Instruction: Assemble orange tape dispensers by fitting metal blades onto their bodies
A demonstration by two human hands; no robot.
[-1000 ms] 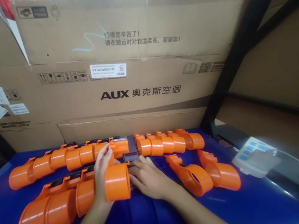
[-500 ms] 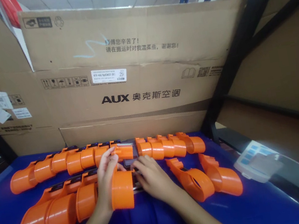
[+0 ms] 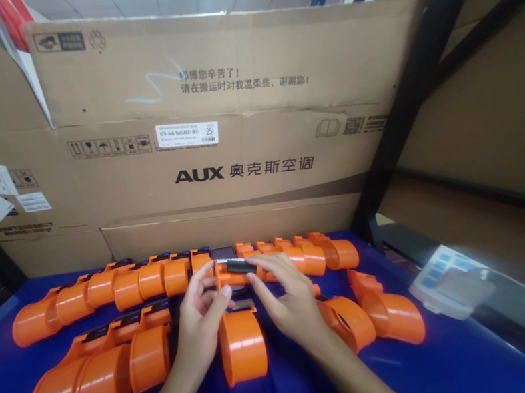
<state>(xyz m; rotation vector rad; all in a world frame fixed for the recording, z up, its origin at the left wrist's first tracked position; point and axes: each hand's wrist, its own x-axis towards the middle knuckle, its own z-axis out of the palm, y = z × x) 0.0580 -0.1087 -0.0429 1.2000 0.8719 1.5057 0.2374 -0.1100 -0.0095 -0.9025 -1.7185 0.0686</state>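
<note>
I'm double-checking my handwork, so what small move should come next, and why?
Perhaps gently press the black piece with the right hand: that hand appears to touch it beside the pale serrated strip, while the left hand steadies the orange holder.

A brown cardboard panel [image 3: 243, 145], printed "AUX" and bearing a white rectangular paper label [image 3: 188, 135] marked "25", stands upright behind the flat blue tabletop [image 3: 426, 374]. At right, 1 slanting black post [image 3: 393, 116] rises near a translucent white-and-blue box [image 3: 445, 283]; a white cable curves from it.
</note>
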